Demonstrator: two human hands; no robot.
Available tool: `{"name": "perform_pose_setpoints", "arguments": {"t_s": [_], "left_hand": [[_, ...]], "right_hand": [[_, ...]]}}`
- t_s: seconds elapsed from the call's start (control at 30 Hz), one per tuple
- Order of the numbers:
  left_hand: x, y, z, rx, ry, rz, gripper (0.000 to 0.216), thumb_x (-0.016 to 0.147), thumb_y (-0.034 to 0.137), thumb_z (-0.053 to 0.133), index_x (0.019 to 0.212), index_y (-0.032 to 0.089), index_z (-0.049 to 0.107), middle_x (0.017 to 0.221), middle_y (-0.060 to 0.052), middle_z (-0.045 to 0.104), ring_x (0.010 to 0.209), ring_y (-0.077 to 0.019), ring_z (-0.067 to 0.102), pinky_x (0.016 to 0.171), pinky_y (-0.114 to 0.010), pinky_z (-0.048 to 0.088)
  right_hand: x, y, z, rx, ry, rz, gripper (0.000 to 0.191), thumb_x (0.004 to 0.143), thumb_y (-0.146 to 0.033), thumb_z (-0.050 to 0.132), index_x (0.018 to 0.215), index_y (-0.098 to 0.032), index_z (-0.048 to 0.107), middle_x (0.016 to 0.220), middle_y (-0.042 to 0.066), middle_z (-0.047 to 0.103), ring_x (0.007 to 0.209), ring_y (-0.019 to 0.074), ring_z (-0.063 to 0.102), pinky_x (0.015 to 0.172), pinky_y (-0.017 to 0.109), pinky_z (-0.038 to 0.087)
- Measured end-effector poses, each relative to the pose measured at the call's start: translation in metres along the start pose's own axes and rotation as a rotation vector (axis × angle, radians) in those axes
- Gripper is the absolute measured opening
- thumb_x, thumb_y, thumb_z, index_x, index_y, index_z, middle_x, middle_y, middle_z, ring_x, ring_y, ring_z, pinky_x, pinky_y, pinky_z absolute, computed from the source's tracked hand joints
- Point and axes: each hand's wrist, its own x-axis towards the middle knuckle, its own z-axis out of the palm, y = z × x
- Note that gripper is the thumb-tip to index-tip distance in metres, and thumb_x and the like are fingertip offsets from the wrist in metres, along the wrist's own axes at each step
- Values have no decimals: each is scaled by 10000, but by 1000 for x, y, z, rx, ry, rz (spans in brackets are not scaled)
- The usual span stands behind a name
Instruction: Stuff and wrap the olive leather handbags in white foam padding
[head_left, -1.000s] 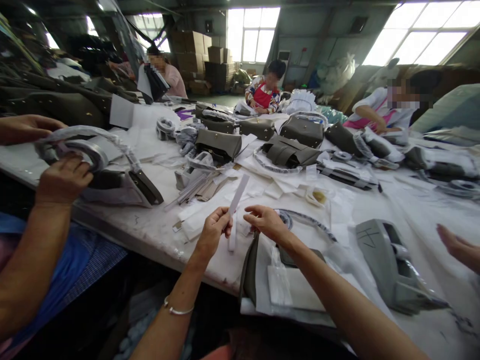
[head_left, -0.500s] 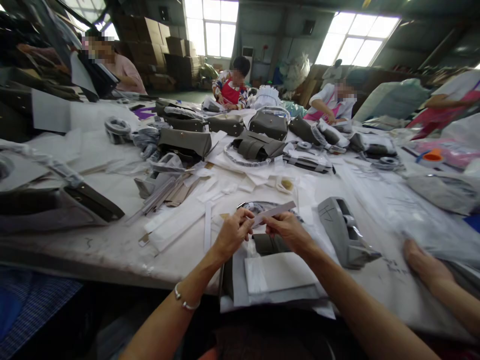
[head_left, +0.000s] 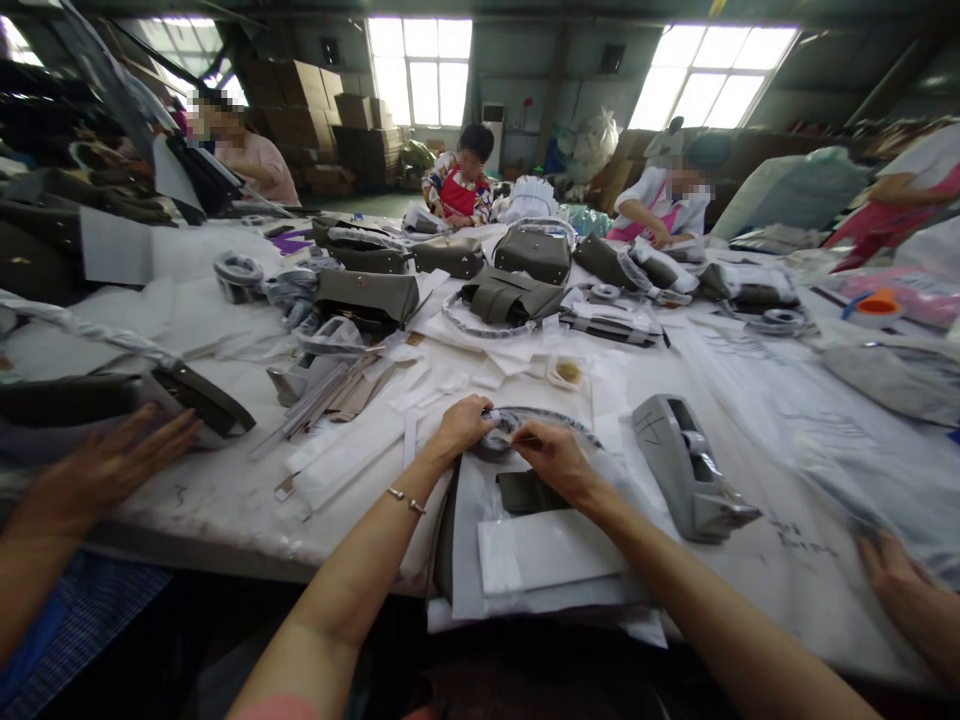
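In front of me lies a dark olive handbag (head_left: 444, 550), mostly covered by white wrapping paper (head_left: 551, 550). A bag strap (head_left: 555, 418) wrapped in clear plastic curves at its far side. My left hand (head_left: 465, 425) is closed on the strap near a metal fitting, its fingertips partly hidden. My right hand (head_left: 553, 458) is closed in a pinch close beside it, over the looped strap; what its fingertips hold is too small to make out. To the right stands a grey tape dispenser (head_left: 658, 450) with a dark mark on its side.
Another person's hand (head_left: 112, 475) rests on a wrapped bag at left; one more hand (head_left: 907, 590) lies at the right edge. Cardboard strips (head_left: 352, 385) and white paper lie left of centre. Several olive bags (head_left: 367, 295) fill the table's far side, where co-workers sit.
The pale strip that both hands held up no longer shows between them. My hands have lowered to the wrapped strap. A co-worker's hand has come in at left; the one at right has shifted outward.
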Motion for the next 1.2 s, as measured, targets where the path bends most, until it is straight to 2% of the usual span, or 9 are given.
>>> {"name": "perform_pose_setpoints", "arguments": {"t_s": [0.2, 0.37, 0.5, 0.6, 0.8, 0.93, 1.07, 1.2], "left_hand": [[4, 0, 3, 40, 23, -6, 227, 778, 258, 663, 986, 197, 727, 1019, -67, 707, 926, -218, 653, 821, -290, 489], [4, 1, 8, 44, 57, 18, 227, 790, 253, 647, 1008, 200, 683, 1022, -63, 688, 978, -217, 632, 855, -293, 477], [5, -4, 7, 35, 14, 40, 399, 772, 278, 674, 1159, 195, 634, 1076, -61, 671, 992, -211, 634, 868, -283, 486], [5, -8, 6, 34, -41, 77, 513, 720, 282, 717, 1217, 194, 626, 1133, -70, 655, 1031, -219, 630, 897, -273, 482], [7, -5, 9, 56, -55, 62, 252, 717, 163, 644, 950, 181, 737, 954, -78, 691, 929, -222, 649, 858, -286, 493], [4, -1, 7, 53, 6, 60, 242, 746, 181, 629, 965, 178, 731, 985, -77, 684, 940, -215, 642, 859, -286, 492], [0, 1, 2, 49, 54, 77, 246, 750, 161, 624, 978, 170, 714, 1057, -87, 675, 958, -210, 636, 852, -280, 491], [0, 4, -4, 45, 61, 68, 215, 751, 160, 639, 953, 169, 712, 949, -76, 708, 919, -217, 649, 839, -293, 494]], "right_hand": [[7, 1, 4, -228, -69, -80, 127, 847, -171, 572, 790, -221, 673, 762, 15, 681, 686, 179, 605, 668, 289, 430], [11, 4, 7, -427, -48, -169, 114, 846, -135, 585, 806, -212, 659, 811, 42, 687, 740, 187, 611, 706, 288, 434], [12, 8, 11, -523, -32, -277, 134, 813, -89, 605, 790, -210, 657, 791, 47, 671, 746, 198, 605, 720, 298, 438], [10, 12, 11, -536, -38, -315, 121, 851, -122, 594, 807, -212, 662, 791, 54, 671, 750, 207, 606, 729, 312, 444], [5, 9, 8, -570, -56, -328, 138, 862, -118, 577, 802, -212, 659, 771, 56, 670, 769, 212, 610, 754, 327, 435], [6, 2, 3, -602, -31, -380, 144, 836, -88, 573, 841, -204, 658, 905, 72, 708, 880, 231, 617, 811, 361, 425], [8, -7, 1, -630, 54, -437, 137, 896, -134, 560, 853, -213, 663, 1117, 81, 699, 1063, 253, 575, 931, 406, 400], [6, -16, 3, -623, 26, -510, 150, 916, -155, 554, 836, -217, 665, 1079, 66, 709, 1023, 232, 576, 986, 408, 392]]}}
